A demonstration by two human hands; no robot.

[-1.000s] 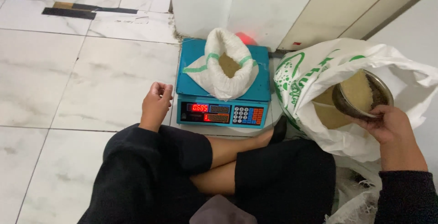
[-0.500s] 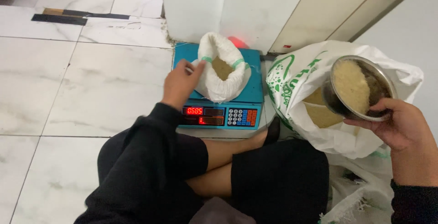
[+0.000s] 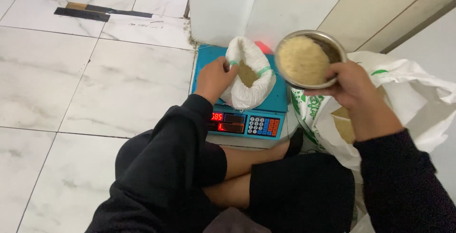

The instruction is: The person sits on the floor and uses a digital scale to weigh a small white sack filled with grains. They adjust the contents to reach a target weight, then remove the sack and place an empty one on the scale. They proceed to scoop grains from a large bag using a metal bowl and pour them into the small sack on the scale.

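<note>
My left hand point(image 3: 214, 78) grips the rim of a small white bag point(image 3: 249, 79) partly filled with tan grain. The bag stands on a blue electronic scale point(image 3: 247, 114) with a red display. My right hand point(image 3: 348, 85) holds a round metal bowl point(image 3: 309, 58) heaped with the same grain, tilted, just right of the small bag's mouth. To the right lies a large white sack with green print point(image 3: 394, 109), open, with grain inside.
I sit cross-legged on a white marble tile floor point(image 3: 95, 86), knees in dark clothing right below the scale. A white wall corner point(image 3: 223, 5) rises just behind the scale. A dark flat strip point(image 3: 99, 12) lies on the floor at far left.
My right hand lifted the filled bowl out of the large sack and carried it left to the small bag. My left hand moved from my knee up to the bag's rim.
</note>
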